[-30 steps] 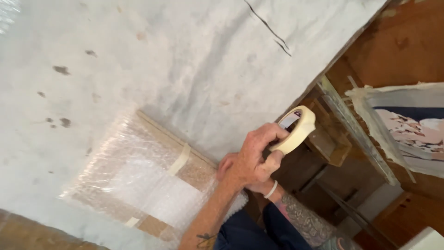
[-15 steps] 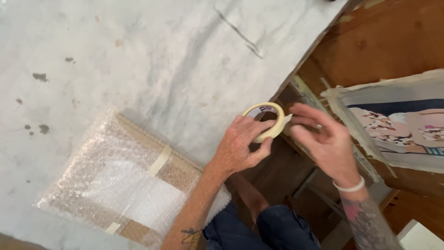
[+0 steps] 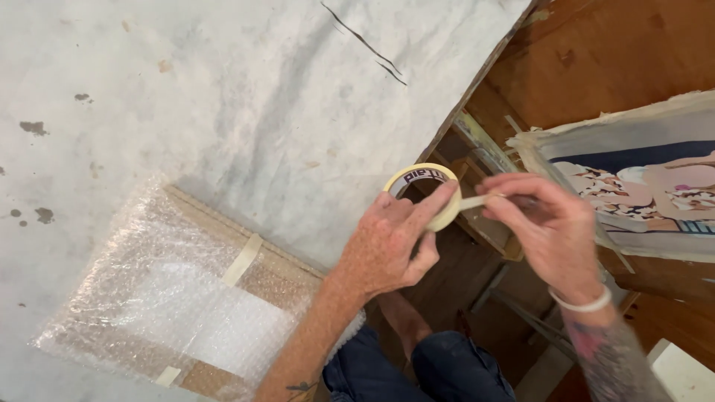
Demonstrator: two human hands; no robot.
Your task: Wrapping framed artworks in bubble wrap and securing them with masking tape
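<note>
Tape roll [image 3: 426, 187] was gripped by the left hand [image 3: 387, 249] while its loose end [image 3: 477, 201] was pinched by the right hand [image 3: 547, 231], best drawn out straight and taut.

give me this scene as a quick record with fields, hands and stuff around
left hand: holds tape roll
right hand: pinches the tape end, pulled off the roll
parcel: bubble-wrapped, flat on the table, taped with two strips
painting: on the floor to the right
legs: dark trousers below the hands
</note>
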